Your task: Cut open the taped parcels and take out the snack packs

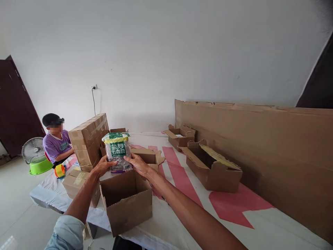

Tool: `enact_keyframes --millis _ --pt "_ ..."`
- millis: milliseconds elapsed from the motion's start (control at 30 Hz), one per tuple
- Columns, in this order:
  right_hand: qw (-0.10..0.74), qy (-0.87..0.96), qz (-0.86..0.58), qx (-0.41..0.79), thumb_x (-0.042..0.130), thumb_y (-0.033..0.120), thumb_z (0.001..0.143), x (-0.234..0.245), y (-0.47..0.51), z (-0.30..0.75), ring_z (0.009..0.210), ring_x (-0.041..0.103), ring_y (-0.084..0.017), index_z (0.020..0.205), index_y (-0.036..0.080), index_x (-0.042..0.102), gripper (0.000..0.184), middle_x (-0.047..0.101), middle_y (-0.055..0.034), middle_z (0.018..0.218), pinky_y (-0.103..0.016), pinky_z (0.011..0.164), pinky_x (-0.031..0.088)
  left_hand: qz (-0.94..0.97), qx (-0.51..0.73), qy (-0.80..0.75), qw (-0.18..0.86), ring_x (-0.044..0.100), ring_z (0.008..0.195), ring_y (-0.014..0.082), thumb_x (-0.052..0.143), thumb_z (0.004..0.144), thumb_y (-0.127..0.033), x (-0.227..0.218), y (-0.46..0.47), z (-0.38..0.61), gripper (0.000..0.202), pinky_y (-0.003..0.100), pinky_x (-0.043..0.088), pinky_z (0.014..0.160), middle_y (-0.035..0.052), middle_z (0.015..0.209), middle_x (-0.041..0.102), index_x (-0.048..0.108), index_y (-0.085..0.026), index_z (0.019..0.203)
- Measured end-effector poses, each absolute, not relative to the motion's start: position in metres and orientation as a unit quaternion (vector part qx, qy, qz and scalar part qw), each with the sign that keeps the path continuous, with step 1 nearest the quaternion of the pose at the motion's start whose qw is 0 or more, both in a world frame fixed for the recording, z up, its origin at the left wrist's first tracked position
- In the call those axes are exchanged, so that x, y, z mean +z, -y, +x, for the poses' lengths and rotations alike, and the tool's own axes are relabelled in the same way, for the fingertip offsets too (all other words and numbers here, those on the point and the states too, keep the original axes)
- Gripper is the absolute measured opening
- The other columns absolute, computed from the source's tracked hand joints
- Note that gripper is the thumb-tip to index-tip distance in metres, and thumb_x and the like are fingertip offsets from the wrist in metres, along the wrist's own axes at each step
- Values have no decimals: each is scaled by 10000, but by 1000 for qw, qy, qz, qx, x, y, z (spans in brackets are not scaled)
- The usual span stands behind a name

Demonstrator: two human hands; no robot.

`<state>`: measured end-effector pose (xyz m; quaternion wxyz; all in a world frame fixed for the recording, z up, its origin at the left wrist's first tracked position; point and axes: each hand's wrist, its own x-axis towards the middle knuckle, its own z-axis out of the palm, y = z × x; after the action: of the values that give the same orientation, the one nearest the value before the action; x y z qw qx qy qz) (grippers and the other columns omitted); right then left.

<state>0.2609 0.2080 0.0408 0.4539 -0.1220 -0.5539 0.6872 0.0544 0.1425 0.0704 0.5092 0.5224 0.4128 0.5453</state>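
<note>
A clear and green packaged bag of beans (118,151), with Chinese lettering on its label, is held upright between my two hands. My left hand (104,166) grips its lower left side, thumb across the front. On the lower right side, my right hand (137,163) grips it the same way. Just below and nearer to me stands an open cardboard box (130,213); its visible inside is dark and its floor is hidden. Behind the bag, another open carton (145,156) is partly covered by my right hand.
Stacked taped cartons (90,139) and a smaller closed carton (75,182) stand at left, beside a tape dispenser (60,171). Open boxes (221,177) lie at right before a tall cardboard panel (247,139). A person (58,142) sits near a fan (35,151).
</note>
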Motion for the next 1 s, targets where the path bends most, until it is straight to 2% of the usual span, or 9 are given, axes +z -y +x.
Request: enact_keyframes --millis 233,400,633,767,1000 --pt "448 565 -129 681 944 573 704 38 -212 263 978 773 -264 1107 188 758 587 829 -100 1107 -433 943 628 513 534 -442 506 734 740 213 1074 509 -374 66 -147 50 715 349 602 688 93 990 803 765 -145 1111" --pt "434 571 -141 683 947 561 692 35 -216 262 923 780 -252 1068 187 748 566 833 -99 1091 -406 891 639 511 539 -447 499 731 762 214 1078 490 -392 64 -145 51 732 361 608 732 89 972 798 765 -138 1101" --pt "416 583 -151 681 935 515 711 39 -214 264 968 783 -279 1034 191 752 492 836 -110 1086 -435 949 624 505 537 -457 498 696 665 193 1083 457 -424 61 -143 52 747 317 574 604 80 893 780 748 -130 1056" --pt "414 588 -157 676 932 499 696 42 -213 263 984 777 -283 1031 189 749 492 835 -112 1096 -442 966 615 507 541 -455 493 699 675 188 1082 468 -403 63 -141 53 719 335 594 671 83 883 790 759 -126 1048" --pt "438 596 -169 651 906 467 713 50 -202 265 970 760 -276 1109 200 723 512 826 -83 1065 -470 978 605 519 555 -440 478 757 833 243 1068 487 -344 71 -138 55 719 378 608 837 109 989 823 777 -127 1107"
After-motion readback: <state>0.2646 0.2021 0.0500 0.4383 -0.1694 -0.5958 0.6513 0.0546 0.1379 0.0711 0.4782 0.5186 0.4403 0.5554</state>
